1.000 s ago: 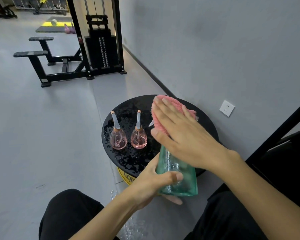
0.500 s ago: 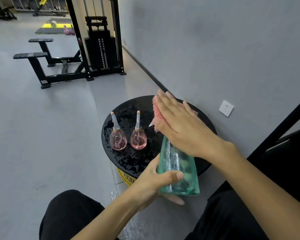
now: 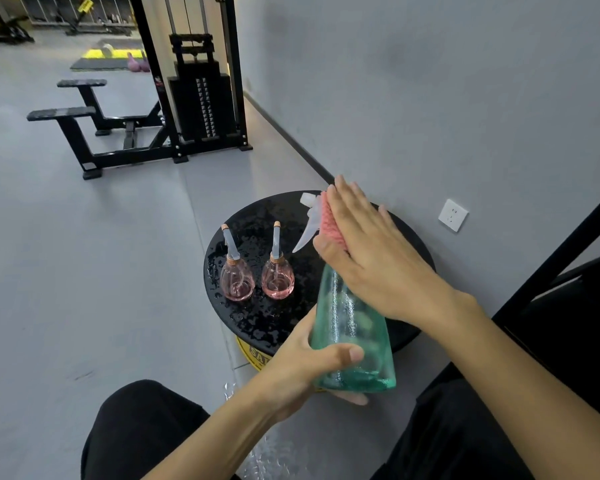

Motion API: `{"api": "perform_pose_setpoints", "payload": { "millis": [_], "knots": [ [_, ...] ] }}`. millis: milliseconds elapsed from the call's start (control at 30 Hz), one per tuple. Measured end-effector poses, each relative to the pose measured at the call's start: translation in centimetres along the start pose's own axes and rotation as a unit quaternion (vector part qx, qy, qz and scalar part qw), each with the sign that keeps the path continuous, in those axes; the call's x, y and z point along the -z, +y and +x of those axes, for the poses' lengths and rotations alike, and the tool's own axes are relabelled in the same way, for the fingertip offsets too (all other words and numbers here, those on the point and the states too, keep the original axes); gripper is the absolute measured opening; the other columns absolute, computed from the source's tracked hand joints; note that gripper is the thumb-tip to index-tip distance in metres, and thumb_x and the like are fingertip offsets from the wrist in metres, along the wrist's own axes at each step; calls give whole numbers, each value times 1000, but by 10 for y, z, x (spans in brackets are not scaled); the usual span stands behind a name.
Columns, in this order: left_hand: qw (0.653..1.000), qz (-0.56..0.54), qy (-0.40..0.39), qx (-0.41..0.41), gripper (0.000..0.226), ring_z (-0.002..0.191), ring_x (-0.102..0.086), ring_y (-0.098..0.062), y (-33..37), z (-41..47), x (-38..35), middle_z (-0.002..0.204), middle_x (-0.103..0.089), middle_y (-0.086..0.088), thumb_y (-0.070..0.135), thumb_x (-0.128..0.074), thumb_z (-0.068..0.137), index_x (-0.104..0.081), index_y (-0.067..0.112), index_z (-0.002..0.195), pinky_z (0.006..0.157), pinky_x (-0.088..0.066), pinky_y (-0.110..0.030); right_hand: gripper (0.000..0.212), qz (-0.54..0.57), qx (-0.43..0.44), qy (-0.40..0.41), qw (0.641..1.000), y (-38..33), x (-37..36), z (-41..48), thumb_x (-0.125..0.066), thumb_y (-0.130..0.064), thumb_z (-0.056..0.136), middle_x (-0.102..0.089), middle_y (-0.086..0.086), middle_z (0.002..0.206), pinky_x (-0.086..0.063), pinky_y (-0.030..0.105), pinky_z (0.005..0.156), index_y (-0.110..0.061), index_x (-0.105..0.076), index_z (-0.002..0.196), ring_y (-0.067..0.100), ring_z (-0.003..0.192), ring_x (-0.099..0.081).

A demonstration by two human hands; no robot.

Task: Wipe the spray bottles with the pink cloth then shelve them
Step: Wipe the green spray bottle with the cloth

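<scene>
Head view, far left: a black weight machine (image 3: 201,98) stands at the back of the grey floor, well apart from the work.
Pink pair: the left pink bottle (image 3: 238,282) and right pink bottle (image 3: 278,280) stand upright side by side near the left edge of the wet round black tabletop (image 3: 257,322), with neither hand on them.
Left hand: the left hand (image 3: 302,370) grips the green spray bottle (image 3: 354,336) low on its body, thumb across the front, fingers curled underneath.
Green bottle: held in the air over the tabletop's near edge, tilted away from the person, with droplets on its wall.
Pink cloth: the pink cloth (image 3: 331,221) is sandwiched between the bottle's neck and the palm above it.
Right hand: the right hand (image 3: 371,258) lies flat, fingers straight, pressing the cloth against the neck. The white trigger (image 3: 309,220) pokes out to its left.
Far right: a wall socket (image 3: 452,215) and a dark frame (image 3: 568,244). Whether that frame is the shelf cannot be told.
Step in hand: wiping the first bottle, at its upper part.
Next move: likely drawing the cloth down the wet body while the left hand turns it, then shelving it. The pink pair waits.
</scene>
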State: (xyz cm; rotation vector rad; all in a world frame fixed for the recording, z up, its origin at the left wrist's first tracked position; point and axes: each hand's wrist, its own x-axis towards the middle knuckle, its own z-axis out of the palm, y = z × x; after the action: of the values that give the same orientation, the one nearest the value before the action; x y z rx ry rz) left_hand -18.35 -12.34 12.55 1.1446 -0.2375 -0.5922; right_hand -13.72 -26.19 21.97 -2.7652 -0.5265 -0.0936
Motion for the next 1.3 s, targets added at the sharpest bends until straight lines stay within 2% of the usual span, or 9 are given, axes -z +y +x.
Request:
{"api": "perform_pose_setpoints", "payload": {
  "millis": [167,400,600,833,1033,1200,1300],
  "knots": [
    [1000,1,3,-5,70,88,-72,-28,2,0,8,100,-72,-5,27,-76,60,-52,13,123,58,-60,-39,79,-6,34,-22,999,-9,-8,-25,-9,-66,91,31,-12,157,10,32,122,-24,20,153,-1,143,29],
    [1000,-3,-10,4,78,90,-71,-30,1,2,1,110,-70,-8,25,-78,59,-49,16,131,57,-61,-38,92,26,-29,-10,999,-2,1,-2,-5,-72,82,28,-5,159,9,37,123,-19,17,153,4,146,25],
    [1000,19,-4,-1,71,89,-72,-24,2,0,7,101,-72,-2,28,-75,61,-50,14,125,57,-60,-37,88,-16,30,-32,999,-17,-13,-19,-10,-68,87,27,-6,160,11,31,122,-17,16,154,3,144,30],
    [1000,10,-11,10,73,91,-72,-24,0,0,-1,103,-74,1,28,-78,56,-52,22,123,54,-60,-35,86,0,-8,-8,1000,-11,-2,10,-6,-67,87,19,-2,163,8,39,123,-17,11,155,7,148,18],
    [1000,17,2,4,74,92,-72,-23,3,1,6,104,-72,0,28,-77,59,-50,14,127,54,-59,-35,79,-66,73,-37,994,-22,-12,-9,-7,-62,92,22,-7,162,13,37,121,-18,8,156,3,146,24],
    [1000,13,-5,2,75,91,-73,-25,2,2,3,105,-73,-1,27,-78,58,-51,19,128,57,-61,-36,76,-20,34,-5,999,-10,-4,11,-4,-62,92,19,-11,162,8,40,123,-24,8,156,2,147,21],
    [1000,11,2,-4,75,94,-72,-26,2,3,5,108,-73,-2,27,-79,58,-52,20,127,59,-61,-39,74,-20,42,-2,999,-10,-7,8,-6,-61,93,20,-11,162,8,40,123,-24,10,155,1,146,22]
  ]
}}
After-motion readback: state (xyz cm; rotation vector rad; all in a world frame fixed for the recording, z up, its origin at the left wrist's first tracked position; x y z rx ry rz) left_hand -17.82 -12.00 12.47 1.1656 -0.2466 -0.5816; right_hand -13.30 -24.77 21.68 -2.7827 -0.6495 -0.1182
